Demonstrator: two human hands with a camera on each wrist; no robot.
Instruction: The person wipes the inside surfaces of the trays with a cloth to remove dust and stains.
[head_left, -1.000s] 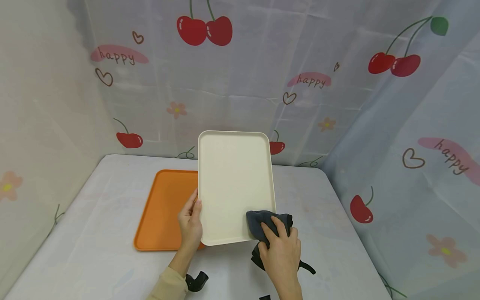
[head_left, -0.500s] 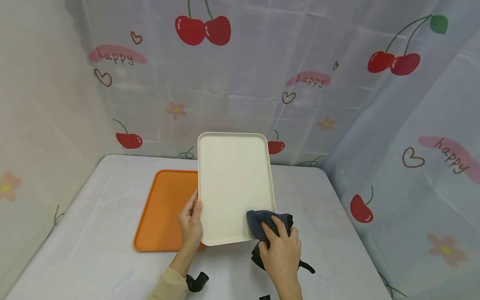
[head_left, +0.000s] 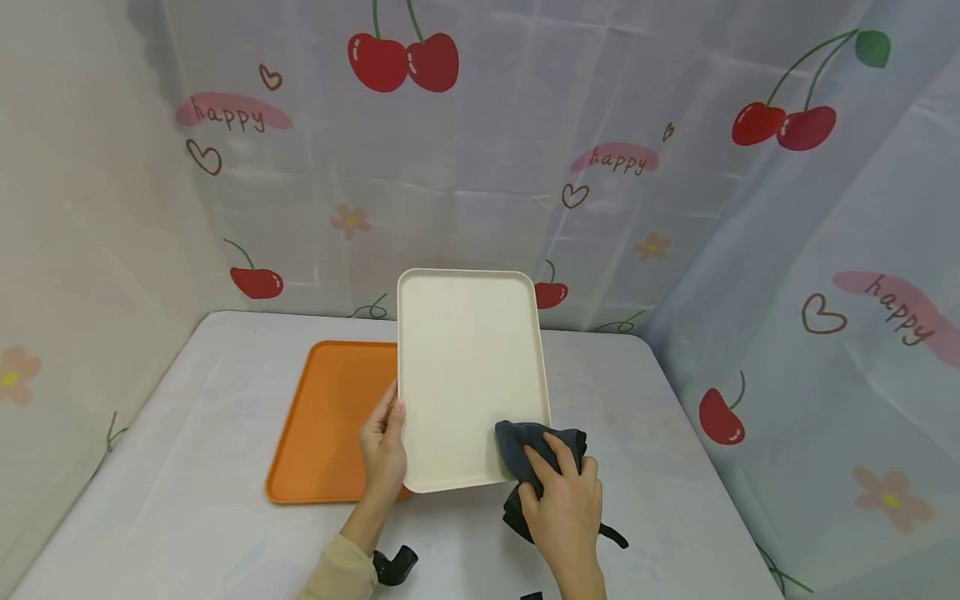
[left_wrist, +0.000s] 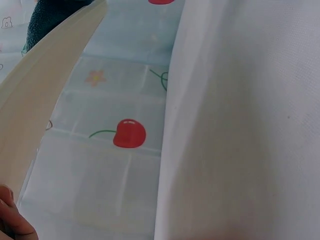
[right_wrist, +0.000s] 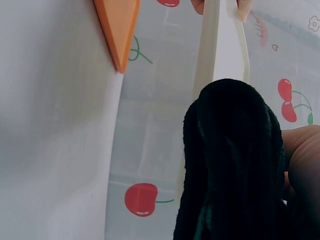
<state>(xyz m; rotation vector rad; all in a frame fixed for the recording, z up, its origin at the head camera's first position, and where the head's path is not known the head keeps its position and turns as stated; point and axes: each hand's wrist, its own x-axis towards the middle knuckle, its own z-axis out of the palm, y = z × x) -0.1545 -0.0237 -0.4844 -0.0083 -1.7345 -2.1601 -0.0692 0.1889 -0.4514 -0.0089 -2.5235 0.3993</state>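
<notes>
A cream rectangular tray (head_left: 468,367) is held up at a slant above the table, its inner face toward me. My left hand (head_left: 384,454) grips its left edge, thumb in front and the other fingers partly hidden behind. Over the tray's lower right corner lies a folded dark blue-grey cloth (head_left: 517,442). My right hand (head_left: 564,508) holds this cloth against the corner, fingers bent and spread on it. In the right wrist view the folded cloth (right_wrist: 232,150) covers much of the tray's near end, with the thumb (right_wrist: 305,165) beside it.
An orange tray (head_left: 330,425) lies flat on the white-covered table (head_left: 637,433), left of and partly behind the cream one. Black fittings (head_left: 396,567) show beside the left sleeve. A curtain (head_left: 465,225) printed with cherries hangs behind the table and along its right side.
The cream tray's top edge has dipped very slightly. Both hands keep their places, and the cloth stays on the lower right corner.
</notes>
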